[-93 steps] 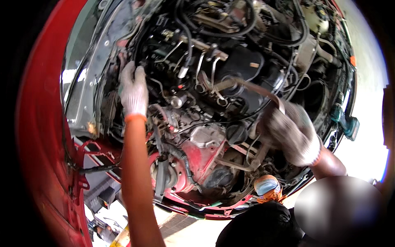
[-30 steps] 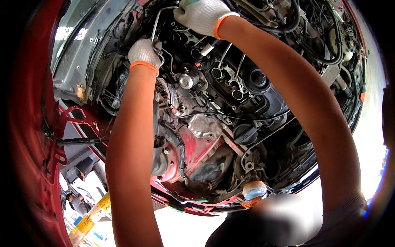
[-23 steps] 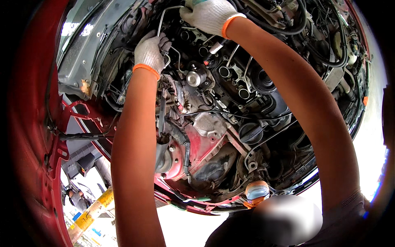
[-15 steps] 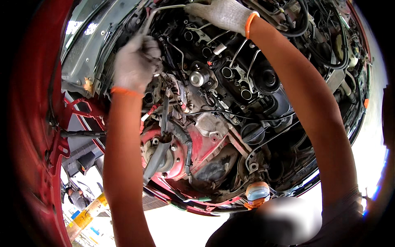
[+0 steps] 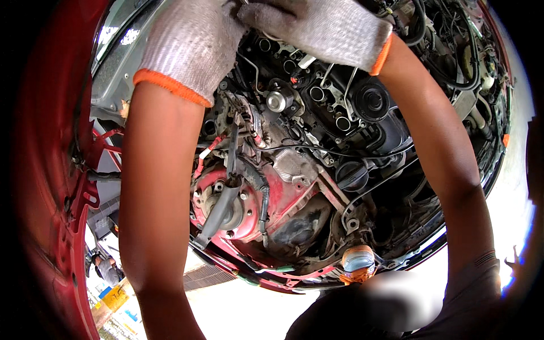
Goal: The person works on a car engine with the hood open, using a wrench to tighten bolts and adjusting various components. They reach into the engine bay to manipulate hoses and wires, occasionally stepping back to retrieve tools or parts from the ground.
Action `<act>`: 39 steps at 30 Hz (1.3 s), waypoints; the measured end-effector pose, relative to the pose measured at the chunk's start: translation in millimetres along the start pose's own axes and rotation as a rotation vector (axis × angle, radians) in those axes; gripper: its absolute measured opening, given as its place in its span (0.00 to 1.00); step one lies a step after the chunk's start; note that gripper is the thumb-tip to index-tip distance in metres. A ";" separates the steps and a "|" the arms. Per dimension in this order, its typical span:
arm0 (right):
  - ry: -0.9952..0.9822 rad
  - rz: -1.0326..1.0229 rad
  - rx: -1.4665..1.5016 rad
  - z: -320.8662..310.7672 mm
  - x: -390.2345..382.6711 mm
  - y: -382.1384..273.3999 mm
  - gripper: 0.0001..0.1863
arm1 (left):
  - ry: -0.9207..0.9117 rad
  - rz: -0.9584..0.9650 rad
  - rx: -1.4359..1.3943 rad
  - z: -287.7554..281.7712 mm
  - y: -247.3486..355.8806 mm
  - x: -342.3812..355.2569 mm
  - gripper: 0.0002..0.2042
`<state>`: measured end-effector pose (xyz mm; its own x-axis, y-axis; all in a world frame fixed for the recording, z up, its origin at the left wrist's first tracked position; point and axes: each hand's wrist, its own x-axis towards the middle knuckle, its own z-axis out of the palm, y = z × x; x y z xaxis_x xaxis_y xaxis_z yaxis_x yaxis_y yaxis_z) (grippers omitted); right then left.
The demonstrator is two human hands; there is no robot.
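Observation:
My left hand [image 5: 192, 42], in a white knit glove with an orange cuff, is at the top edge over the engine, fingers curled and mostly hidden. My right hand [image 5: 311, 28], gloved alike, meets it from the right, fingertips closed on a thin metal pipe [image 5: 245, 3], of which only a bit shows between them. Below the hands are the engine's open round ports [image 5: 318, 93], thin metal lines, a silver cylindrical part [image 5: 278, 101] and a black round housing [image 5: 370, 99].
A red fender [image 5: 56, 164] borders the bay on the left. A red strut mount [image 5: 243, 212], black hoses [image 5: 464, 79] and a blue-and-orange object [image 5: 358, 262] sit around the engine. A person [image 5: 105, 269] and a yellow pole [image 5: 110, 297] show at the lower left.
Both hands have come from lower in the bay to its top edge and closed together around the metal pipe. Latterly my left hand has risen toward my right, covering most of the pipe.

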<state>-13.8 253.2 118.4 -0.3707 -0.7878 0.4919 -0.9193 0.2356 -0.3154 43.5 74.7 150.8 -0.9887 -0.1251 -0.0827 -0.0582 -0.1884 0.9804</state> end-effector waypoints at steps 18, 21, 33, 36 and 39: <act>-0.151 -0.329 -0.268 57.8 -21.4 114.0 0.07 | 0.203 -0.116 1.797 -67.0 -129.8 48.8 0.30; -0.179 -0.339 -0.327 57.0 -19.4 114.8 0.07 | 0.061 0.017 2.077 -57.5 -135.7 50.4 0.27; -0.239 -0.221 -0.362 79.5 -8.1 118.6 0.05 | -0.209 0.305 2.009 -110.5 -132.5 88.0 0.17; -0.235 -0.305 -0.365 80.7 -7.9 128.7 0.05 | -0.201 0.213 2.022 -102.3 -127.4 89.4 0.21; -0.330 -0.360 -0.367 80.5 -2.7 128.4 0.05 | -0.190 0.167 2.025 -103.7 -125.3 88.6 0.23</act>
<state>-120.1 239.8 11.2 -0.0210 -0.9753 0.2200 -0.9866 0.0558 0.1531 -22.5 -13.7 2.0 -0.9908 0.0852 -0.1050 0.1100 0.9598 -0.2584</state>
